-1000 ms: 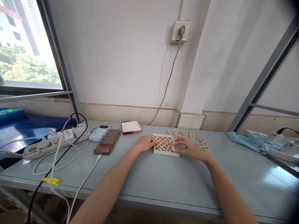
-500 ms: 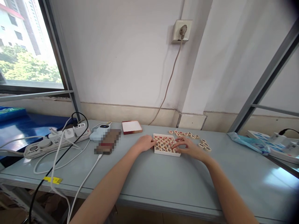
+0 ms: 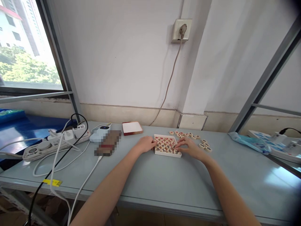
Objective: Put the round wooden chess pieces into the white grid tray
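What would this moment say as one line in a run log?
left hand: at edge of white tray | right hand: on xiangqi pieces | loose pieces: beyond tray

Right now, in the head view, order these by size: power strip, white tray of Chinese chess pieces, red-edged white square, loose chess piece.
1. Power strip
2. White tray and red-edged white square: unsure, the square lies farther away
3. Loose chess piece
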A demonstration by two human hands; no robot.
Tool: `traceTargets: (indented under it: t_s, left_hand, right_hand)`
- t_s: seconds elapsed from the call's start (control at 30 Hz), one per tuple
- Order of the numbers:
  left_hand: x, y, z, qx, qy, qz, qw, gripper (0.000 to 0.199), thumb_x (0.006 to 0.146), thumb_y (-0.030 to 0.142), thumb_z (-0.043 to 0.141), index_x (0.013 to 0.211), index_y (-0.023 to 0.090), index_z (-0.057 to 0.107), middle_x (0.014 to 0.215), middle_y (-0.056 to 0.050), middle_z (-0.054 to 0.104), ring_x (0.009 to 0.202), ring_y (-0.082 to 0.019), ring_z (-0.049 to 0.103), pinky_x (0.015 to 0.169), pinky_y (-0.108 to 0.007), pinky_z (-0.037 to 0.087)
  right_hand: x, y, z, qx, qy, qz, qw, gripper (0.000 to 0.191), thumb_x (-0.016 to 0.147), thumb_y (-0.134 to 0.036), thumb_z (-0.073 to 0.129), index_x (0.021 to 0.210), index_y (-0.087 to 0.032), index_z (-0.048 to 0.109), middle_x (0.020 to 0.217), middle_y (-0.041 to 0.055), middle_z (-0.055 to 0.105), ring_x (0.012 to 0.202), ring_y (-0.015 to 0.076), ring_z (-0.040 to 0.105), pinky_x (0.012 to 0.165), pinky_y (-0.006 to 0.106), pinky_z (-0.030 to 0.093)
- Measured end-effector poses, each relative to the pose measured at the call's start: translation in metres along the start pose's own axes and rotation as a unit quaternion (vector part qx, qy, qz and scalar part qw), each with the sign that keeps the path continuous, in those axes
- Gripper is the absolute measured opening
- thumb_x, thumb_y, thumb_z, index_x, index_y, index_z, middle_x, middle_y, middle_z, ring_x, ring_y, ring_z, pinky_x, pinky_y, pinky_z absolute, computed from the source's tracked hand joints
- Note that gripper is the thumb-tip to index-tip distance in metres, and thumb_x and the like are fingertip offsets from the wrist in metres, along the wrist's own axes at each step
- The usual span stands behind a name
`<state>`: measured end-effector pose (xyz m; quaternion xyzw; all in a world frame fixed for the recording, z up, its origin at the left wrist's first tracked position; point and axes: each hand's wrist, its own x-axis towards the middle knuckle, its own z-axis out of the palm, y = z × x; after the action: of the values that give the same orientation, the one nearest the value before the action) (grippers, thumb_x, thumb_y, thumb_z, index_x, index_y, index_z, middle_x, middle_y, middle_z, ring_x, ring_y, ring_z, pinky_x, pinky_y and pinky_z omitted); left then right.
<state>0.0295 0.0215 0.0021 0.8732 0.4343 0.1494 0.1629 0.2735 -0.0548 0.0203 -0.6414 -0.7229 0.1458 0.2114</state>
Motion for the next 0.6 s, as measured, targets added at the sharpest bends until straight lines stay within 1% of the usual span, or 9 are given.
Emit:
traceTargets:
  t_s: [0.17,0.27,0.37,0.43,0.5,0.6]
  left_hand:
    - [0.0,0.002,-0.001,0.016,-0.001,-0.002,1.0,0.044,0.084,0.043,0.035,0.054,0.018,0.054,0.06,-0.004,0.062,0.057,-0.015,0.052,0.054,-0.025,0.031]
    - [0.0,0.002,-0.001,0.02,0.0,-0.003,1.0,0.044,0.084,0.043,0.035,0.055,0.017,0.055,0.064,-0.005,0.064,0.058,-0.015,0.053,0.054,-0.025,0.031]
    - [-0.001,0.002,-0.001,0.017,0.0,0.0,1.0,0.044,0.084,0.043,0.035,0.055,0.017,0.056,0.066,-0.005,0.065,0.059,-0.015,0.053,0.055,-0.025,0.032]
    - [-0.001,0.001,-0.001,0.016,0.001,0.001,1.0,0.044,0.084,0.042,0.036,0.057,0.017,0.057,0.067,-0.005,0.065,0.059,-0.016,0.054,0.056,-0.025,0.033]
    - [-0.001,0.001,-0.001,0.019,0.003,0.005,1.0,0.043,0.085,0.042,0.035,0.058,0.017,0.059,0.067,-0.005,0.065,0.06,-0.016,0.054,0.057,-0.025,0.034]
    - [0.0,0.001,0.0,0.025,0.002,0.008,1.0,0.043,0.085,0.041,0.035,0.058,0.018,0.06,0.066,-0.006,0.065,0.06,-0.017,0.055,0.058,-0.026,0.035]
  right_hand:
    - [-0.001,-0.008,0.002,-0.024,0.004,0.007,1.0,0.028,0.071,-0.055,0.055,0.077,-0.033,0.071,0.105,0.0014,0.055,0.107,0.0251,0.045,0.092,0.039,0.035]
    - [-0.002,-0.011,0.003,-0.034,0.006,0.013,0.999,0.025,0.071,-0.052,0.055,0.077,-0.033,0.071,0.105,0.0012,0.054,0.109,0.0253,0.044,0.094,0.04,0.032]
    - [-0.003,-0.012,0.002,-0.043,0.013,0.012,0.999,0.022,0.071,-0.048,0.056,0.078,-0.032,0.068,0.104,0.001,0.054,0.108,0.0245,0.045,0.092,0.04,0.033]
    - [-0.003,-0.012,0.002,-0.035,0.008,0.013,0.999,0.025,0.07,-0.049,0.056,0.082,-0.03,0.065,0.103,0.0014,0.055,0.108,0.0243,0.045,0.091,0.038,0.035]
    - [-0.003,-0.012,0.003,-0.031,0.005,0.02,0.999,0.029,0.069,-0.051,0.056,0.089,-0.03,0.062,0.107,0.0018,0.054,0.111,0.025,0.043,0.091,0.038,0.036]
    - [-0.005,-0.013,0.005,-0.034,0.008,0.031,0.999,0.036,0.068,-0.049,0.057,0.098,-0.031,0.058,0.121,0.0016,0.049,0.12,0.026,0.036,0.094,0.04,0.035]
